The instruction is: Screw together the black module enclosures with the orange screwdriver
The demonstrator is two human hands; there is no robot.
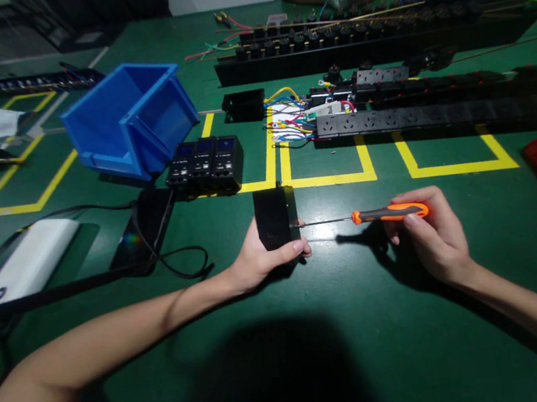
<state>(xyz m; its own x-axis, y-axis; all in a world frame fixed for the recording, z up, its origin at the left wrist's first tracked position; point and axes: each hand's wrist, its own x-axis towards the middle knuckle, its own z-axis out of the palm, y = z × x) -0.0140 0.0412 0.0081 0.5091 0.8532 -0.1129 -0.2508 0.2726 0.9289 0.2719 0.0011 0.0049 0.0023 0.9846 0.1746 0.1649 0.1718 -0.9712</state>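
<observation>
The left hand [256, 255] grips the black box [273, 217] upright at centre, while the closer-curled right hand [433, 232] clasps the orange-grey screwdriver [389, 213], its shaft pointing left, tip at the box's right side.

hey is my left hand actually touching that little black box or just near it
Touching. The head view shows the left hand wrapped around the black box, its thumb lying across the lower part.
</observation>
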